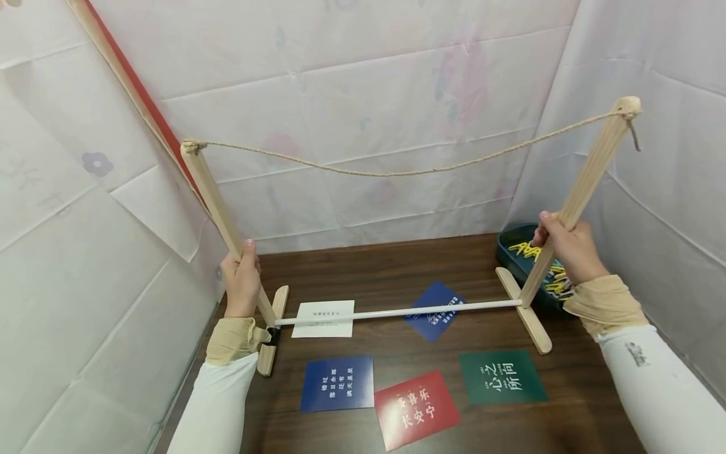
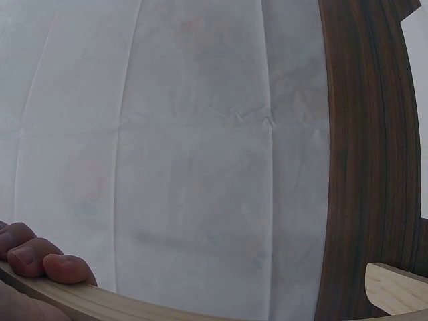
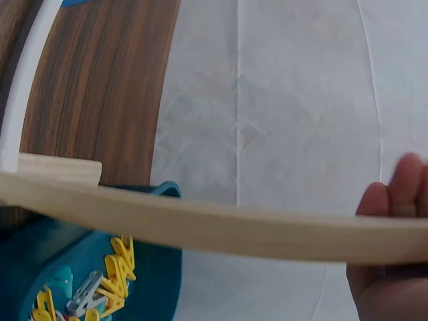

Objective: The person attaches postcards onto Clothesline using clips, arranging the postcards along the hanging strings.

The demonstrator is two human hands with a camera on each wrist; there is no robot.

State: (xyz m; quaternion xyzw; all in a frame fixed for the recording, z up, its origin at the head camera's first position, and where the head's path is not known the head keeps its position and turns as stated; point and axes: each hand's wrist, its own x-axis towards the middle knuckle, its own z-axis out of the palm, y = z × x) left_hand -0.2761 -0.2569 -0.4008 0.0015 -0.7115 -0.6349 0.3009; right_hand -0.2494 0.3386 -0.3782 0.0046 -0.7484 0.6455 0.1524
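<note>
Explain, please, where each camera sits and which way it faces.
Head: on the head, facing forward and down at the wooden frame; left hand, right hand and white sleeves show.
Left wrist: worn there, facing past the left post to curtain and table; fingers show.
Right wrist: worn there, facing the right post, curtain and basket; part of the right hand shows.
Head and right wrist share the basket.

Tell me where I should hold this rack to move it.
Probably midway up the left post and right post, coming from their outer sides: both are slim and straight, while the rope between their tops sags and the rod sits low.
</note>
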